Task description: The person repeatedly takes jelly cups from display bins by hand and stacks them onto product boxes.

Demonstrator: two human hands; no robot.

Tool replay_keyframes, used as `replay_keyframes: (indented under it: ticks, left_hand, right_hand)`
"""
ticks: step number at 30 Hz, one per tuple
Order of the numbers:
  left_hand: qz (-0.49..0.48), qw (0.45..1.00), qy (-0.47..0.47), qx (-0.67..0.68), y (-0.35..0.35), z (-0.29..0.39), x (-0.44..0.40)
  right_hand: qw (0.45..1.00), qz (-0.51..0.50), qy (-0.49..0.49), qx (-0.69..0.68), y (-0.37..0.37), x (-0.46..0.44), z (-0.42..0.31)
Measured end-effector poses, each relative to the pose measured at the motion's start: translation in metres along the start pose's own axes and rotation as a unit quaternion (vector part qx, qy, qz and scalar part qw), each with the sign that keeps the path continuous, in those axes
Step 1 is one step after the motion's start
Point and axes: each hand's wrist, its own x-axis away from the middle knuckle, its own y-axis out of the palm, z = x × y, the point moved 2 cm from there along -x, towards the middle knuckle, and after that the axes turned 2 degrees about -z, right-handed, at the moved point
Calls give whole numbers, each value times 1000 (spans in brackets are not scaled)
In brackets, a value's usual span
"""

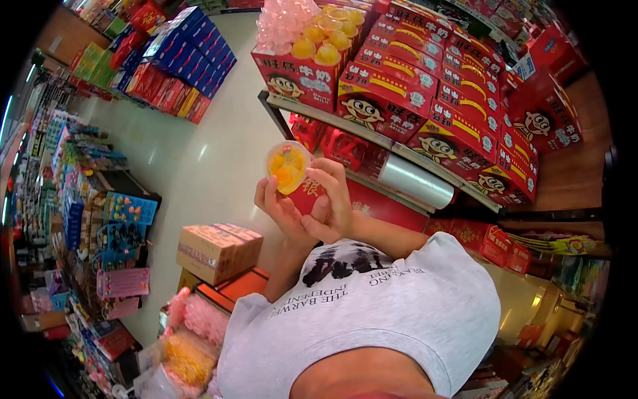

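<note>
In front of my chest, both hands hold a small clear round fruit jelly cup (288, 166) with orange and yellow pieces inside. My left hand (284, 216) is closed, its fingertips on the cup's lower left edge. My right hand (332, 199) has bent fingers against the cup's right side, and its thumb is folded near the left palm. Several similar yellow cups (327, 54) stand on top of a red milk carton at the upper edge, beside a heap of pink wrapped pieces (286, 23).
Stacked red milk cartons (399, 80) fill a shelf at upper right, with a plastic film roll (419, 181) underneath. Cardboard boxes (216, 251) stand at lower left, near a bag of yellow pieces (188, 359). Blue boxes (193, 50) and a crowded goods rack (100, 186) flank the pale floor (199, 166).
</note>
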Motion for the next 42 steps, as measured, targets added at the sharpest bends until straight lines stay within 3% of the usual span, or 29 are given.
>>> replay_keyframes:
  ticks: [6, 8, 11, 18, 23, 26, 28, 29, 36, 38, 42]
  left_hand:
    - [-62, 994, -6, 87, 16, -52, -49]
    - [-120, 992, -18, 37, 22, -64, -61]
    - [-149, 982, -68, 94, 40, -84, -78]
    - [-139, 973, -76, 166, 93, -124, -122]
    - [-150, 977, -67, 138, 136, -151, -152]
    - [-178, 977, -28, 113, 160, -168, -176]
    - [-201, 977, 10, 66, 171, -169, -197]
    - [-218, 975, 44, 18, 177, -169, -204]
    - [-251, 961, 56, -104, 207, -196, -220]
    - [-261, 951, 64, -155, 209, -204, -214]
    - [-267, 942, 72, -190, 213, -210, -208]
  right_hand:
    - [991, 12, 60, 116, 11, -23, 42]
    - [984, 71, 114, 117, 13, -23, 58]
    - [975, 99, 138, 139, 10, -35, 79]
    - [965, 114, 149, 186, -8, -68, 133]
    - [962, 150, 102, 204, -28, -98, 179]
    - [955, 178, 147, 187, -42, -117, 203]
    - [947, 175, 110, 247, -56, -136, 220]
    - [950, 174, 131, 225, -61, -137, 231]
    - [944, 175, 214, 181, -77, -146, 276]
    - [942, 137, 168, 255, -81, -144, 285]
    - [939, 116, 164, 278, -85, -141, 293]
